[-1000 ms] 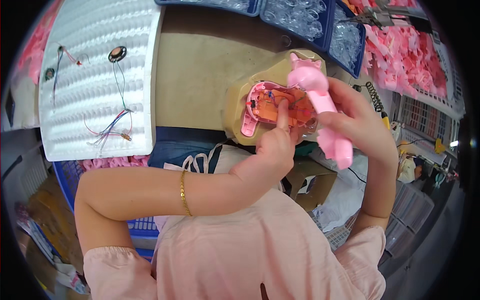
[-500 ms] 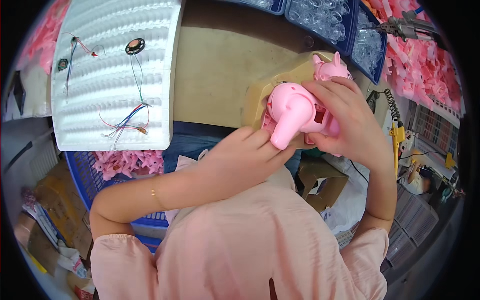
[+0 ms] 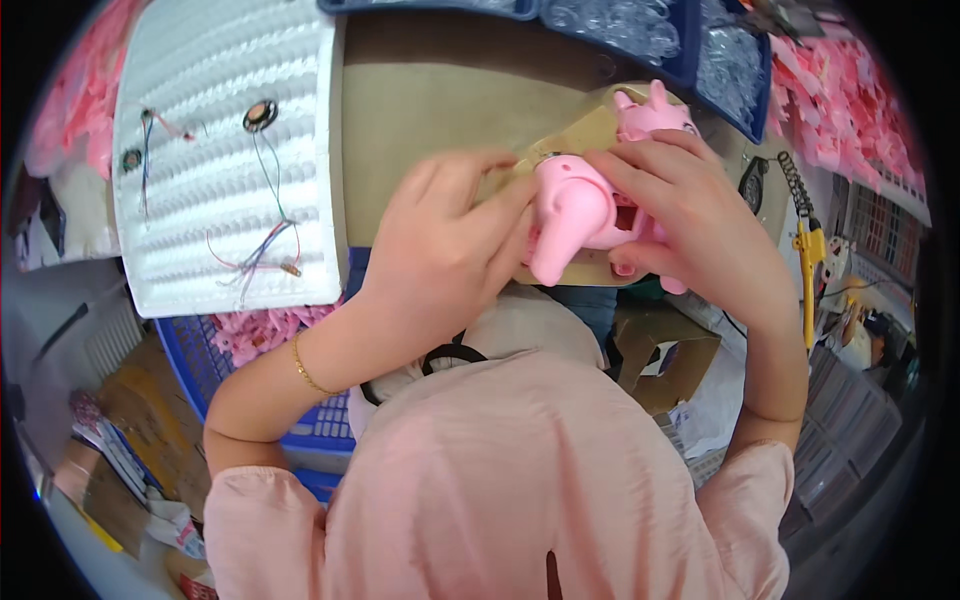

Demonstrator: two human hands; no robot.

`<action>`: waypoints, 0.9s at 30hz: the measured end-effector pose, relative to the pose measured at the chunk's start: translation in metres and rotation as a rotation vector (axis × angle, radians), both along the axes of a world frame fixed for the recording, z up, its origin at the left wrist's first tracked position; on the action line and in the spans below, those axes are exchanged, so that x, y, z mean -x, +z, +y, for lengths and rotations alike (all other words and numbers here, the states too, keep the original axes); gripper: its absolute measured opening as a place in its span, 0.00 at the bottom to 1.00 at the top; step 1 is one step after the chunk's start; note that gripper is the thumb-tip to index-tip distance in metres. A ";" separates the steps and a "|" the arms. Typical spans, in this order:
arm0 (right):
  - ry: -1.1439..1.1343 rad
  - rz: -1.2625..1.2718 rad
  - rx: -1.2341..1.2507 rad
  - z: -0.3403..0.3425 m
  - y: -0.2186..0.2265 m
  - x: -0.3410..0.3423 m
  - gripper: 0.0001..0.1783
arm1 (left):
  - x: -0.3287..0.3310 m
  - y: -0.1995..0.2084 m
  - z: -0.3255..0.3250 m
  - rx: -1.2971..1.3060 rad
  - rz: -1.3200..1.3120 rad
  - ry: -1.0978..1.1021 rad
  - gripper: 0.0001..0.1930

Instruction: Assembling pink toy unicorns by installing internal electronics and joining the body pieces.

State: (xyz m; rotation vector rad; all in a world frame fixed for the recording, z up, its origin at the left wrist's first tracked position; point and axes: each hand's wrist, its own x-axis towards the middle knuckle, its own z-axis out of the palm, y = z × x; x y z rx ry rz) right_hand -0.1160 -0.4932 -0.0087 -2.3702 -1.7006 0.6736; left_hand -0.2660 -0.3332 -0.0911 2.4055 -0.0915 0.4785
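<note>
A pink plastic toy animal (image 3: 566, 222) with upright ears and an open gap in its body rests on a tan block-like holder (image 3: 590, 128). My right hand (image 3: 690, 215) is closed around the toy's right part, fingers over the top and thumb at the near side. At the toy's left end my left hand (image 3: 450, 225) has its fingers bent against the edge. Its thumb and some fingertips are hidden, and the hand is slightly blurred. Whether a small part sits between those fingertips cannot be seen.
A white foam sheet (image 3: 235, 180) at the left bears a small round speaker (image 3: 260, 116) and thin coloured wires (image 3: 265, 250). Blue bins (image 3: 690, 85) of clear parts stand at the back. A blue basket (image 3: 205, 370) holds pink pieces. A yellow tool (image 3: 808, 270) hangs from a coiled cord.
My left hand has risen from the toy's near-left side to its left end, with the fingers now pointing up and right. My right hand keeps its grip. The view has shifted slightly.
</note>
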 end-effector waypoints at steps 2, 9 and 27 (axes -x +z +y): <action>0.020 0.044 0.003 0.001 0.000 0.000 0.34 | -0.024 0.020 -0.012 0.187 -0.147 0.027 0.21; -0.253 -0.199 -0.369 -0.046 0.001 0.016 0.20 | -0.052 0.046 -0.017 0.014 0.222 -0.310 0.37; -1.042 1.080 -0.185 -0.076 -0.014 0.041 0.11 | -0.070 0.059 -0.030 -0.387 0.319 -0.349 0.31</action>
